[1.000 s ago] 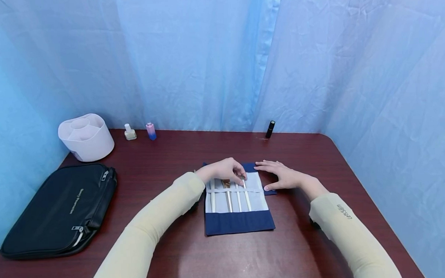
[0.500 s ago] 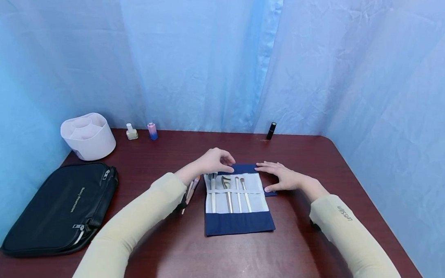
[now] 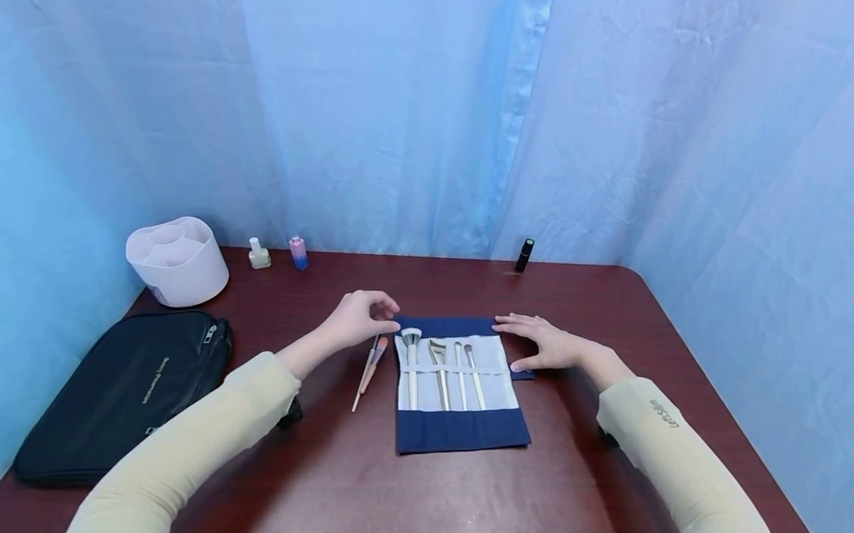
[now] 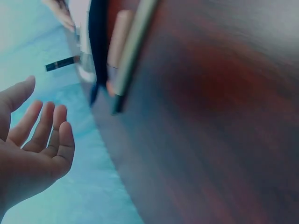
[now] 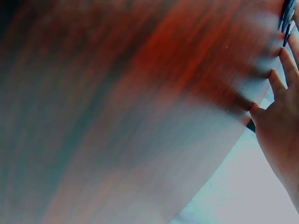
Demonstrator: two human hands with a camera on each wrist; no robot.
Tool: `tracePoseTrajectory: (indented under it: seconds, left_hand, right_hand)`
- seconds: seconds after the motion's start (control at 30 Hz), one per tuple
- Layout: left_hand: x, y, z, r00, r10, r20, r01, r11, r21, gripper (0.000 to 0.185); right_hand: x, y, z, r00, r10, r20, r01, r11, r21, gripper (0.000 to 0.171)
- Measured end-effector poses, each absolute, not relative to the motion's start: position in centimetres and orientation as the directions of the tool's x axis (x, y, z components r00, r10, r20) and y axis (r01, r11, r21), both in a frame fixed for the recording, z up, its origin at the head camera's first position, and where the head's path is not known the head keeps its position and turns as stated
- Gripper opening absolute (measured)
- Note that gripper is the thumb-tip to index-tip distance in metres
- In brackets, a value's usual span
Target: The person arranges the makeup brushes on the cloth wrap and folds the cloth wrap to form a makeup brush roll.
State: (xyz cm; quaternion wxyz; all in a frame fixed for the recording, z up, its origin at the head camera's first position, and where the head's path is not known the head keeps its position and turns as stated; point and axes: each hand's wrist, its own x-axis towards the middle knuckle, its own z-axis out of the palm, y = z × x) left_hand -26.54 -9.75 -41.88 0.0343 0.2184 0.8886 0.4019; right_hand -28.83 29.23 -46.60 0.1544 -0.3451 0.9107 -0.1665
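A navy and white cloth brush roll [image 3: 461, 426] lies unrolled in the middle of the dark red table [image 3: 435, 501]. Several pale-handled brushes [image 3: 441, 368] sit under its strap. Two loose brushes [image 3: 367, 369] lie on the table just left of the roll, blurred in the left wrist view as loose brushes [image 4: 131, 51]. My left hand [image 3: 361, 316] hovers over their far ends at the roll's top left corner. Its fingers [image 4: 46, 135] are relaxed and hold nothing. My right hand [image 3: 543, 345] rests flat on the roll's right edge with its fingers [image 5: 280, 88] straight.
A black zipped bag [image 3: 120, 387] lies at the left. Behind it stands a white compartment organiser [image 3: 178, 263]. A nail polish bottle [image 3: 259, 254], a pink and blue bottle [image 3: 299, 253] and a black tube [image 3: 524, 255] stand along the back edge. Blue curtains close in the table.
My left hand has moved left, off the brushes in the roll, to above the two loose brushes. The brush heads now show. My right hand has stayed put.
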Motion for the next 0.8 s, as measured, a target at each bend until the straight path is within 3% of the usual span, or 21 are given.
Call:
tracePoseTrajectory:
  seconds: [0.4, 0.8]
  left_hand:
    - [-24.8, -12.7, -46.1, -0.912, 0.381, 0.152, 0.374, 0.622, 0.688, 0.025]
    - [-24.9, -12.9, -46.8, -0.889, 0.433, 0.15, 0.42, 0.641, 0.642, 0.021]
  right_hand:
    - [-28.6, 29.2, -46.8, -0.717, -0.677, -0.167, -0.572, 0.708, -0.413, 0.08]
    - [-28.9, 29.3, -46.8, -0.717, -0.677, -0.163, -0.577, 0.709, -0.407, 0.08]
